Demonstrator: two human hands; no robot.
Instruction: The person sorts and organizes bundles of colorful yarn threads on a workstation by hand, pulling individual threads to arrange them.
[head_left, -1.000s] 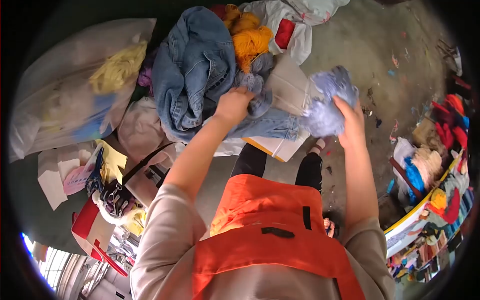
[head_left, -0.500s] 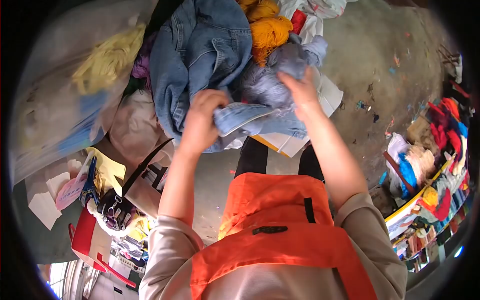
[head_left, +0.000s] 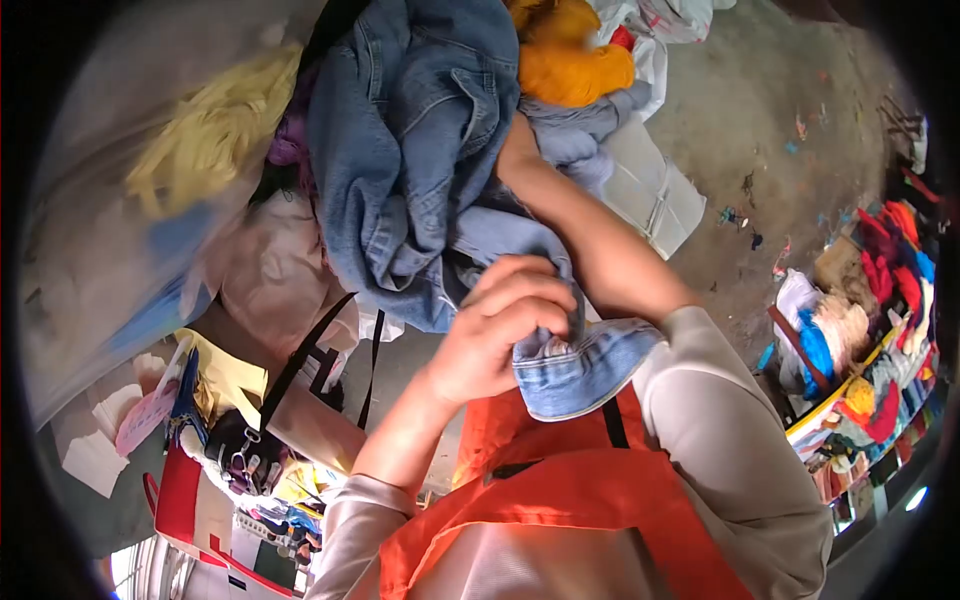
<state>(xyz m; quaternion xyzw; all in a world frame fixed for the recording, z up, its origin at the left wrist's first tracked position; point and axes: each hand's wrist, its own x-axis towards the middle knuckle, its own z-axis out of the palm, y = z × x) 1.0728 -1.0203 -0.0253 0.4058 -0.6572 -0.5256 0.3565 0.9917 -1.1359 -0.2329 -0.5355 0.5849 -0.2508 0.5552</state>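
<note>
A blue denim jacket (head_left: 415, 130) lies bunched in front of me, with a sleeve drawn toward my body. My left hand (head_left: 505, 320) is closed around that sleeve. Its cuff (head_left: 580, 375) hangs out past my fingers, over the orange apron (head_left: 500, 440). My right forearm (head_left: 610, 240) reaches forward along the jacket's right side. The right hand at its end is hidden by the denim, so its fingers do not show. Grey-blue yarn (head_left: 575, 130) lies just right of that wrist, and orange yarn (head_left: 575, 72) lies beyond it.
Clear plastic (head_left: 90, 200) over yellow yarn (head_left: 215, 130) spreads on the left. A white sheet-like piece (head_left: 655, 190) lies right of the jacket. Colourful textile scraps (head_left: 870, 370) are heaped at far right. A red-and-white box-like thing (head_left: 185, 495) stands lower left. Scraps dot the floor (head_left: 760, 130).
My left hand has pulled the sleeve nearer my body and to the right. My right hand has gone from the grey-blue yarn to behind the denim. The orange yarn shows farther right.
</note>
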